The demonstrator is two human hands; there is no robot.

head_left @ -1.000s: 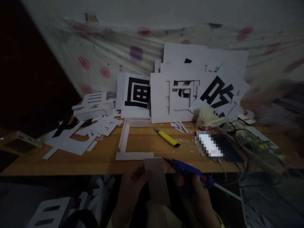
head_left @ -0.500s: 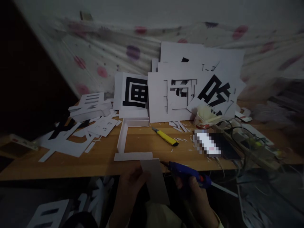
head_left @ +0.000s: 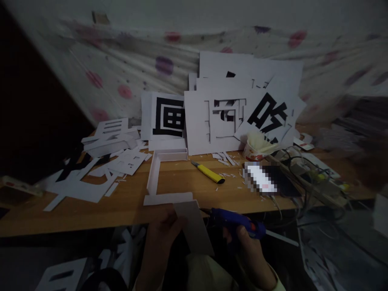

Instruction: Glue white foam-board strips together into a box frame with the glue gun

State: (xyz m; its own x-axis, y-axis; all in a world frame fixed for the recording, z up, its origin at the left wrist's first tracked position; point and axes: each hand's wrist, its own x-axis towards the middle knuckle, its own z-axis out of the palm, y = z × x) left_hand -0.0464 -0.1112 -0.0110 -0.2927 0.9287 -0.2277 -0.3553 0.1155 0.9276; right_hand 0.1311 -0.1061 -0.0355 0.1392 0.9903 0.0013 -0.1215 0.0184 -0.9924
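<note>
White card in a flat, oblong panel is just on the near side of the C-shaped frame, over the front edge of the wooden tabletop. The left hand has its fingers pinched on the panel's left edge; whether the panel touches the frame, I cannot tell. The right hand has its fingers closed around a blue glue gun, its nozzle near the panel's upper right corner and a pale glue stick out of its back.

The frame lies on the tabletop, open to the right. Just right of it rests a yellow cutter; farther right are a pixelated bright object and a cup filled with pale sticks. Left of the frame are heaped white cut-outs. Behind it, white sheets with cut or black characters lean upright before a spotted curtain.
</note>
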